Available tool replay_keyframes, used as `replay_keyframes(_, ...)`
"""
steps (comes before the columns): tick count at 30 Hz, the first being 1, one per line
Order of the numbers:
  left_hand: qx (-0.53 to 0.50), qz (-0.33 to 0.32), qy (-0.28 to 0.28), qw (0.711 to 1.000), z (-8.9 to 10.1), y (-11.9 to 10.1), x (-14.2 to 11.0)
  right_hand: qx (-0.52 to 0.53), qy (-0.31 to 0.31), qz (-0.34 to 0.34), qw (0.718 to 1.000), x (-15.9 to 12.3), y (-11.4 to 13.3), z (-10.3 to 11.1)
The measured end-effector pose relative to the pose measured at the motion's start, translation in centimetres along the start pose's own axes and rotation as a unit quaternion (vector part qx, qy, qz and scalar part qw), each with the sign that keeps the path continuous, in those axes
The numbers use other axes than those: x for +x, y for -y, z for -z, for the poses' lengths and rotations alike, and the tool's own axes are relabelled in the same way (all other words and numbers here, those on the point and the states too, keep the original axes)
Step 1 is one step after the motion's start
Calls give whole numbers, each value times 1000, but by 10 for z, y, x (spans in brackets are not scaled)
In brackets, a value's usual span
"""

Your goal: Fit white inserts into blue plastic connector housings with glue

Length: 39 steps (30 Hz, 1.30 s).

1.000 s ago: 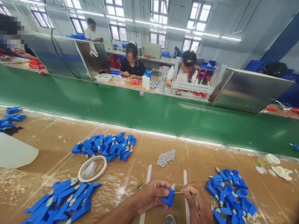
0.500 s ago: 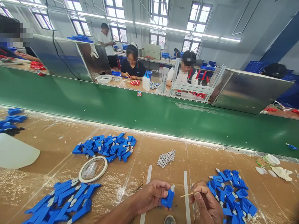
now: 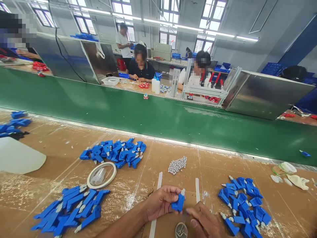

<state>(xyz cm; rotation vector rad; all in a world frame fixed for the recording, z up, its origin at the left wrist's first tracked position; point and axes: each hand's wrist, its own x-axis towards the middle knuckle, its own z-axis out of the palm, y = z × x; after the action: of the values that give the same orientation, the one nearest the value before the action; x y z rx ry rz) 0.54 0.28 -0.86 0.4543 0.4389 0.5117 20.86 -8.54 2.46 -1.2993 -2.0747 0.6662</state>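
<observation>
My left hand [image 3: 160,201] is closed on a small blue plastic part [image 3: 178,201] with a white tip, held just above the cardboard-covered bench. My right hand [image 3: 205,221] sits low beside it, fingers pinched together over a small round tin [image 3: 181,230] at the bottom edge. A thin stick seems to run from those fingers into the tin, but it is hard to make out. A heap of the same blue parts [image 3: 244,208] lies right of my right hand.
More blue parts lie in a pile [image 3: 115,152] behind a tape ring [image 3: 102,175] and in another pile [image 3: 71,208] at lower left. Small white pieces [image 3: 177,164] sit mid-bench. A green conveyor belt [image 3: 148,115] runs across; people work on its far side.
My right hand has dropped from beside the blue part down toward the tin. The stick no longer points at the part. My left hand keeps hold of the part.
</observation>
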Motion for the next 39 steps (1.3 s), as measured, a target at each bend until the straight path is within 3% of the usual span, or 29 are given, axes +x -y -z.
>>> replay_keyframes(5, 6, -7, 2, 1000, -1, 3, 3, -138, -34, -62, 988, 52, -25, 13)
replay_keyframes(10, -2, -23, -1, 1000, -2, 4, 5, -183, 0, -28, 983, 112, -54, 12)
replay_keyframes(14, -11, -31, -2, 999, -1, 2, 7, -200, 42, -11, 979, 129, -61, 10)
replay_keyframes(21, -24, -24, 0, 999, 1, 2, 9, -196, 85, -51, 976, 137, -61, 13)
replay_keyframes(28, -32, -41, 3, 999, 1, 3, 10, -121, 48, -98, 987, 129, -38, 25)
replay_keyframes(34, -41, -61, -3, 997, 0, 3, 10, 69, 21, -172, 983, 88, -19, 32)
replay_keyframes(39, -43, -78, 6, 996, -5, -1, 6, 324, -50, -219, 919, 62, -19, 16)
